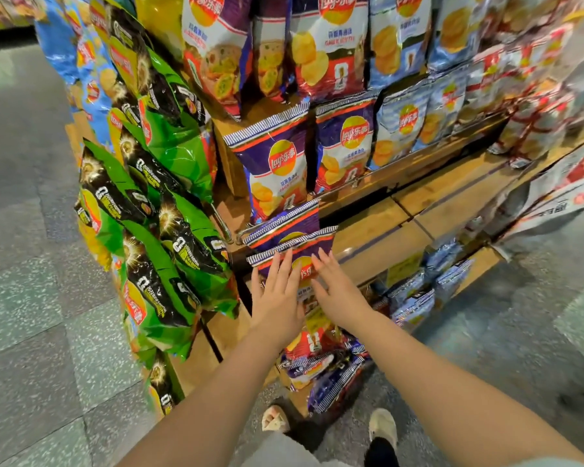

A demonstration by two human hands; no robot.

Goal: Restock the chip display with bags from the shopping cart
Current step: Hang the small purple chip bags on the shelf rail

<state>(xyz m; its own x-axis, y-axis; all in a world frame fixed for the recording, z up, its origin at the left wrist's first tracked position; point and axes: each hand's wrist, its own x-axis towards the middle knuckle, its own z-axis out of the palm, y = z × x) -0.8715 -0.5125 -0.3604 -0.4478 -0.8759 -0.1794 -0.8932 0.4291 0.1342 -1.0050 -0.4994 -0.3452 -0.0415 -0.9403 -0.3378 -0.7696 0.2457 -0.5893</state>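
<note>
Both hands flat on the front purple foil chip bag with striped top seal (292, 256), low on the near corner of the tiered wooden chip display (452, 183). Left hand (277, 298) has its fingers straight, spread and pressing the bag face; right hand (338, 291) does the same just beside it, fingers extended, no curl, nothing pinched. The bag stands roughly upright, leaning back on a second matching purple bag (284, 220) right behind it.

Risks, as I judge it: the bag is puffy, slick foil, so a push from flat palms may slide it sideways or tip it forward off the shelf edge once the hands lift. Pressing too hard could crush the chips or shove the rear bag out of line. More purple bags (321, 365) lie jumbled below near the floor, and a slipped bag would likely land among them. Green and black foil chip bags (162, 203) hang close on the left and could be knocked by the left forearm.

Bag look: purple body, red band, yellow-red round logo partly hidden by the fingers, crimped blue-white striped seal, glossy and air-filled. Shopping cart not in view.
</note>
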